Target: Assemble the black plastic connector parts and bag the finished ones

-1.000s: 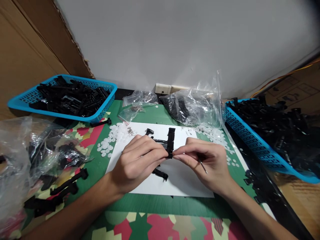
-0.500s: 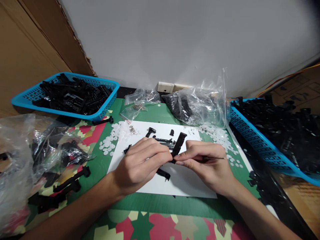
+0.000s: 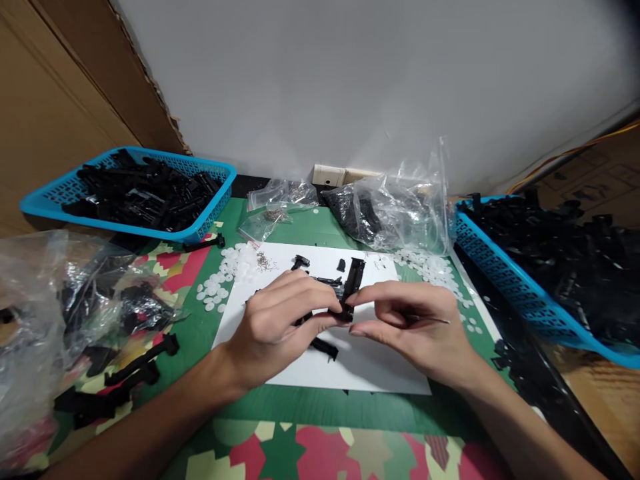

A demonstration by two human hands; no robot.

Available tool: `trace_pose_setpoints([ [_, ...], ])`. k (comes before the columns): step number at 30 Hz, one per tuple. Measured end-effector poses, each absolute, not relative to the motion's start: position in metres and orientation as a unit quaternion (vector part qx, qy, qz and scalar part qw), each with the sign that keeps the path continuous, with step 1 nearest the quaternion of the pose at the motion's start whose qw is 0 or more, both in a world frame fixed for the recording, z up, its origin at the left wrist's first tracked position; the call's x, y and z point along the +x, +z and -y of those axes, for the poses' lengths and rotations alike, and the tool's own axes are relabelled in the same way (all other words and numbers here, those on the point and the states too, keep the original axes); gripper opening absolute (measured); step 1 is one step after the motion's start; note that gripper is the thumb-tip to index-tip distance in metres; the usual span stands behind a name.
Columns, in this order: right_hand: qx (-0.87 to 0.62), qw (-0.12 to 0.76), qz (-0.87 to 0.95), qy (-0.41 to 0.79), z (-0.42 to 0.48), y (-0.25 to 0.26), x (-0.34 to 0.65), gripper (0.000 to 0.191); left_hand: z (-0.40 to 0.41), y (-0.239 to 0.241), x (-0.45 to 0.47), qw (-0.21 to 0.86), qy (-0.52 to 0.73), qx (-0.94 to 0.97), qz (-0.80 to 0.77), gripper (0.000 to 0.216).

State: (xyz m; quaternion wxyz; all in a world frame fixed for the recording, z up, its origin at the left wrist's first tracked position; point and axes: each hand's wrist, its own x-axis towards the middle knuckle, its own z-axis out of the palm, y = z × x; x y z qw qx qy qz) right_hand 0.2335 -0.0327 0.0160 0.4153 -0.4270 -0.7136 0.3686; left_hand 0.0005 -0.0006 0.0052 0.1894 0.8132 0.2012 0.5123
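Over the white sheet (image 3: pixel 385 367), my left hand (image 3: pixel 280 327) pinches the lower end of a long black plastic part (image 3: pixel 354 280) between thumb and fingers. The part stands tilted, its hollow, channelled side showing. My right hand (image 3: pixel 420 323) is just to its right, with the index fingertip at the part and the thumb slightly apart below. Curled fingers of that hand keep a thin metal tool (image 3: pixel 440 321) against the palm; its kind is hidden. On the sheet lie a black piece (image 3: pixel 325 349), a small black cap-like piece (image 3: pixel 341 265) and another black part (image 3: pixel 300 261).
Blue baskets of black parts stand at left (image 3: pixel 200 230) and right (image 3: pixel 530 293). White discs lie in piles left (image 3: pixel 213 290) and right (image 3: pixel 435 267). Small springs (image 3: pixel 264 261) lie on the sheet. Behind are plastic bags (image 3: pixel 390 213); loose black parts (image 3: pixel 145 360) lie at left.
The black part has turned in my left hand, so its hollow side now shows. My right thumb has come away from it, and the right-hand fingers have opened slightly.
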Motion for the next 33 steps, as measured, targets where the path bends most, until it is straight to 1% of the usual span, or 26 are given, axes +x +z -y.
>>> trace_pose_setpoints([
  [3, -0.424, 0.422, 0.737, 0.315, 0.03, 0.019, 0.242, 0.047, 0.001, 0.006, 0.002, 0.244, 0.511, 0.798, -0.204, 0.012],
  [4, -0.419, 0.417, 0.752, 0.292, 0.029, 0.021, 0.245, 0.051, 0.002, 0.006, 0.003, 0.268, 0.508, 0.792, -0.208, 0.012],
  [5, -0.413, 0.408, 0.768, 0.27, 0.027, 0.022, 0.248, 0.052, 0.003, 0.006, 0.003, 0.294, 0.503, 0.785, -0.213, 0.013],
  [9, -0.373, 0.387, 0.815, 0.217, 0.021, 0.021, 0.257, 0.036, 0.007, 0.008, 0.002, 0.405, 0.472, 0.75, -0.225, 0.019],
  [11, -0.354, 0.384, 0.827, 0.211, 0.02, 0.018, 0.259, 0.033, 0.008, 0.008, 0.002, 0.426, 0.464, 0.742, -0.228, 0.02],
  [13, -0.349, 0.372, 0.837, 0.195, 0.019, 0.015, 0.261, 0.03, 0.007, 0.007, 0.003, 0.4, 0.465, 0.754, -0.236, 0.02],
  [17, -0.382, 0.321, 0.856, 0.133, 0.017, 0.01, 0.267, 0.023, 0.002, -0.002, 0.001, 0.236, 0.456, 0.827, -0.227, 0.023],
  [19, -0.4, 0.288, 0.86, 0.13, 0.015, 0.01, 0.269, 0.02, 0.001, -0.007, -0.001, 0.176, 0.434, 0.855, -0.224, 0.024],
  [20, -0.41, 0.264, 0.861, 0.148, 0.014, 0.011, 0.271, 0.02, 0.0, -0.009, -0.002, 0.164, 0.421, 0.861, -0.233, 0.023],
  [21, -0.42, 0.237, 0.858, 0.175, 0.013, 0.012, 0.271, 0.022, 0.0, -0.011, -0.002, 0.161, 0.409, 0.863, -0.248, 0.021],
  [22, -0.431, 0.212, 0.852, 0.206, 0.013, 0.014, 0.272, 0.028, 0.0, -0.012, -0.002, 0.164, 0.396, 0.864, -0.264, 0.019],
  [24, -0.457, 0.186, 0.83, 0.259, 0.011, 0.019, 0.273, 0.046, 0.0, -0.013, -0.003, 0.18, 0.371, 0.865, -0.285, 0.016],
  [25, -0.468, 0.19, 0.817, 0.278, 0.011, 0.021, 0.273, 0.049, 0.0, -0.013, -0.002, 0.188, 0.357, 0.869, -0.287, 0.015],
  [28, -0.483, 0.25, 0.781, 0.306, 0.011, 0.024, 0.269, 0.031, -0.002, -0.014, -0.002, 0.198, 0.322, 0.881, -0.285, 0.013],
  [29, -0.482, 0.276, 0.771, 0.311, 0.012, 0.024, 0.266, 0.028, -0.002, -0.014, -0.002, 0.196, 0.313, 0.884, -0.287, 0.013],
  [33, -0.464, 0.361, 0.738, 0.332, 0.015, 0.019, 0.248, 0.028, -0.002, -0.013, -0.002, 0.189, 0.286, 0.892, -0.293, 0.011],
])
